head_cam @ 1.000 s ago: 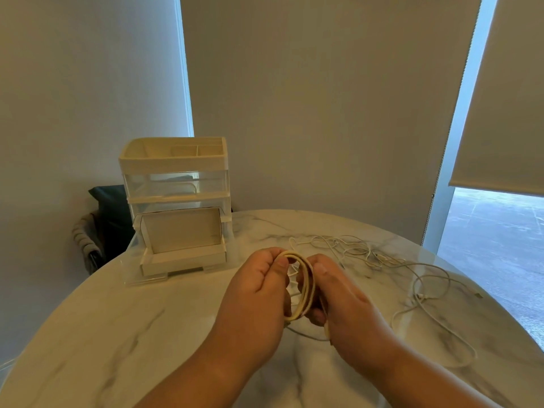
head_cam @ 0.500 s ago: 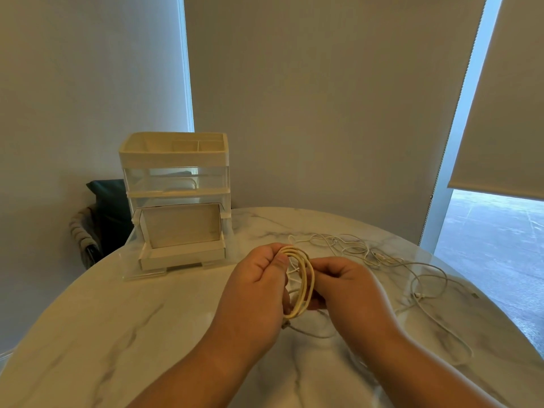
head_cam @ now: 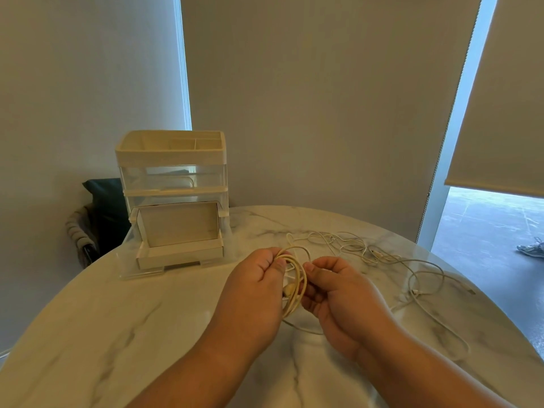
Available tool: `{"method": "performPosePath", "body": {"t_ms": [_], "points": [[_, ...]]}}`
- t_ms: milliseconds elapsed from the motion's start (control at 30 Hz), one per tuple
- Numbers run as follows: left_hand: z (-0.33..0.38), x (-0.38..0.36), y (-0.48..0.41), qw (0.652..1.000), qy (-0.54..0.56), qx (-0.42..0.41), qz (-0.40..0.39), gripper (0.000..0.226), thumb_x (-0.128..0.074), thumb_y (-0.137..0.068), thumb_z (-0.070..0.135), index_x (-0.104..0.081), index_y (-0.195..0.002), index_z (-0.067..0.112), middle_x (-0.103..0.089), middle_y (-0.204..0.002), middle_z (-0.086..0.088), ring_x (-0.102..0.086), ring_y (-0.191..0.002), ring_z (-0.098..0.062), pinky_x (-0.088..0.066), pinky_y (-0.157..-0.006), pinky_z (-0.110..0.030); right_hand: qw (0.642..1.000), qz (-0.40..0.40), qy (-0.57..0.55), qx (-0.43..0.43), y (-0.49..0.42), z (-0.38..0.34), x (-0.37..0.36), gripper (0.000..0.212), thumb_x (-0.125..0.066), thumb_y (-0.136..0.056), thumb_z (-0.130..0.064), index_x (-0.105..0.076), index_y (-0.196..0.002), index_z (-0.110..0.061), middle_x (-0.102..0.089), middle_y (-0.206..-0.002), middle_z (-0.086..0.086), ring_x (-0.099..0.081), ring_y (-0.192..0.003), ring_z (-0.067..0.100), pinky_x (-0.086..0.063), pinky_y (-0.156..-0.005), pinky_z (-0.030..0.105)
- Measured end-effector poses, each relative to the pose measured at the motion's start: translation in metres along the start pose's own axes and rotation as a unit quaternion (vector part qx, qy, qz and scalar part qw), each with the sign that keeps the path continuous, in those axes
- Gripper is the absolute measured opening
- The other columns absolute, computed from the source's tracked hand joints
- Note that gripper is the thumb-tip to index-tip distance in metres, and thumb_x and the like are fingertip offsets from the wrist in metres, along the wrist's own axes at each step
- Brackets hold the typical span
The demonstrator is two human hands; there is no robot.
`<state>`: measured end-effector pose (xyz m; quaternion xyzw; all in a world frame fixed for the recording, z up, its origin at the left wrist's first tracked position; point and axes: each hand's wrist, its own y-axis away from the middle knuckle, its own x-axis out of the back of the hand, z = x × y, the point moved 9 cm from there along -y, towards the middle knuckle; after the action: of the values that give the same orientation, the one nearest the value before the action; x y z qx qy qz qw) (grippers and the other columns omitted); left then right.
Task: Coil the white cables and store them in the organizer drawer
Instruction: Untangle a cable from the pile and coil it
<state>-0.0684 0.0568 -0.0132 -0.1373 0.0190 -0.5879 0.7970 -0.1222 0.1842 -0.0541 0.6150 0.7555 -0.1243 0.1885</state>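
Above the middle of the marble table, my left hand grips a coiled white cable, thumb pressed on the top of the loops. My right hand is just right of the coil with its fingers curled at the loops' edge, holding part of the same cable. A plug end shows between the two hands. More loose white cables lie tangled on the table to the right. The white and clear organizer stands at the back left, its bottom drawer pulled open toward me.
The round marble table has its edge curving near the organizer and at the right. A dark chair with a cushion sits behind the table at left. A person's shoe rests on the floor at far right.
My right hand has shifted slightly away from the coil and the loops have slackened, with one loop now rising wider above the others. My view has tilted a little.
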Motion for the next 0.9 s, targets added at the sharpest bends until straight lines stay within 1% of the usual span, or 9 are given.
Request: {"method": "performPosePath", "body": {"t_ms": [133,267,400,467,533,633,700,833,900], "points": [[-0.002,-0.003,0.0,1.0,-0.002,0.003,-0.011,0.023,-0.05,-0.102,0.024,-0.071,-0.097,0.029,-0.063,-0.064,0.017,-0.054,-0.052,0.005,-0.038,-0.056,-0.02,1.0,0.011,-0.026,-0.009,-0.001,0.002,0.002,0.018,-0.06,-0.093,0.0,-0.053,-0.081,-0.011,-0.067,-0.065,0.008,-0.057,-0.052,0.015,-0.042,-0.058,0.031],[-0.004,0.001,-0.002,1.0,0.017,0.018,-0.001,0.024,-0.05,-0.101,0.023,-0.072,-0.095,0.029,-0.069,-0.072,0.012,-0.062,-0.063,0.001,-0.045,-0.063,-0.022,0.999,-0.032,0.003,-0.04,0.001,0.011,-0.008,0.011,-0.054,-0.097,-0.003,-0.063,-0.094,-0.007,-0.066,-0.072,0.009,-0.056,-0.058,0.016,-0.04,-0.058,0.031],[0.0,0.005,-0.002,1.0,0.013,0.016,-0.002,0.026,-0.048,-0.102,0.022,-0.071,-0.092,0.027,-0.074,-0.083,0.007,-0.07,-0.077,-0.008,-0.054,-0.067,-0.024,0.994,-0.072,0.078,-0.008,0.01,0.011,-0.018,0.036,-0.047,-0.1,-0.03,-0.078,-0.09,-0.014,-0.069,-0.078,0.005,-0.054,-0.064,0.012,-0.032,-0.062,0.031],[0.001,0.007,-0.001,1.0,0.013,0.02,-0.004,0.027,-0.046,-0.103,0.023,-0.071,-0.091,0.026,-0.074,-0.081,0.007,-0.069,-0.071,-0.007,-0.053,-0.064,-0.023,0.989,-0.121,0.079,-0.003,0.016,0.01,-0.026,0.049,-0.045,-0.095,-0.047,-0.077,-0.102,-0.012,-0.072,-0.084,0.009,-0.055,-0.069,0.013,-0.031,-0.068,0.034],[0.001,0.007,0.0,0.999,0.032,0.031,-0.004,0.029,-0.047,-0.102,0.022,-0.072,-0.089,0.026,-0.073,-0.078,0.006,-0.066,-0.063,-0.004,-0.051,-0.059,-0.023,0.979,-0.16,0.122,0.035,0.022,0.002,-0.034,0.049,-0.053,-0.088,-0.053,-0.075,-0.103,-0.013,-0.071,-0.085,0.006,-0.058,-0.074,0.011,-0.035,-0.074,0.033],[-0.001,0.005,0.001,0.997,0.06,0.045,-0.003,0.028,-0.049,-0.101,0.021,-0.072,-0.087,0.027,-0.074,-0.08,0.003,-0.069,-0.073,-0.012,-0.054,-0.057,-0.025,0.964,-0.202,0.149,0.089,0.031,-0.004,-0.047,0.018,-0.067,-0.083,-0.019,-0.067,-0.097,-0.008,-0.068,-0.07,-0.003,-0.06,-0.061,0.001,-0.046,-0.061,0.013],[-0.003,0.004,0.001,0.995,0.085,0.055,0.001,0.027,-0.049,-0.101,0.019,-0.072,-0.087,0.024,-0.073,-0.077,0.001,-0.066,-0.067,-0.011,-0.05,-0.051,-0.022,0.965,-0.195,0.158,0.083,0.032,-0.001,-0.049,0.012,-0.065,-0.09,0.001,-0.066,-0.1,-0.004,-0.069,-0.074,0.0,-0.062,-0.061,0.001,-0.045,-0.056,0.01],[-0.006,0.008,-0.001,0.994,0.091,0.049,0.024,0.027,-0.048,-0.101,0.019,-0.07,-0.086,0.023,-0.061,-0.059,0.009,-0.053,-0.051,-0.003,-0.042,-0.048,-0.023,0.942,-0.172,0.275,0.081,0.028,0.003,-0.041,0.016,-0.067,-0.087,-0.008,-0.074,-0.094,-0.02,-0.063,-0.073,-0.003,-0.052,-0.062,0.008,-0.041,-0.058,0.019],[-0.005,0.011,-0.003,0.994,0.096,0.035,0.038,0.026,-0.047,-0.102,0.018,-0.069,-0.087,0.022,-0.057,-0.055,0.011,-0.052,-0.049,-0.002,-0.043,-0.049,-0.023,0.937,-0.155,0.302,0.08,0.024,0.004,-0.036,0.031,-0.064,-0.076,-0.007,-0.071,-0.1,-0.026,-0.063,-0.073,-0.005,-0.053,-0.06,0.013,-0.043,-0.059,0.029]]}}
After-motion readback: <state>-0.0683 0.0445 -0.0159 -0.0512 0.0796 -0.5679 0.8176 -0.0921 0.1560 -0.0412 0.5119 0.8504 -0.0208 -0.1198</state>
